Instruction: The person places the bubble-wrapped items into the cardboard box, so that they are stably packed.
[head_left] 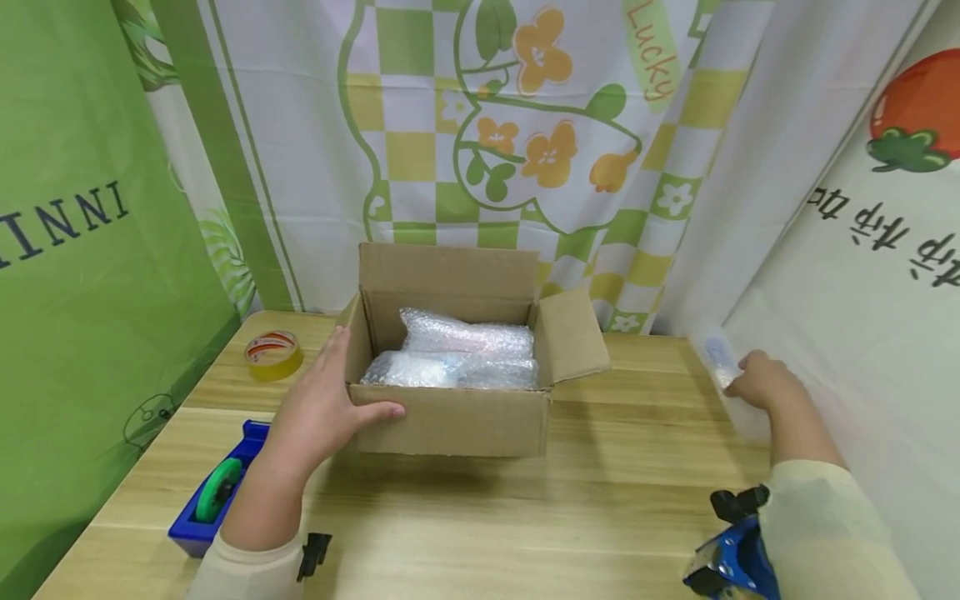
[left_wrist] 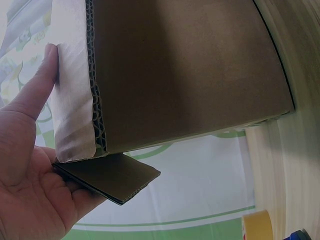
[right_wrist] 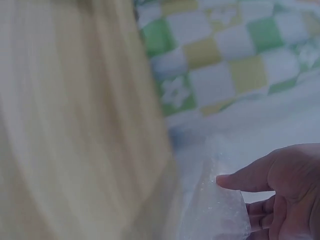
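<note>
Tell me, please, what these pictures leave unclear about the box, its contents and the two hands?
- Head view: whatever is inside the bubble wrap in the cardboard box is veiled by the wrap.
- Right wrist view: motion blur smears the clear packet at the right hand; its contents are unreadable.
- Left wrist view: the box hides most of the left hand fingers.

tape roll [head_left: 273,353] left of box [head_left: 450,417], dispenser [head_left: 217,492] nearer.
</note>
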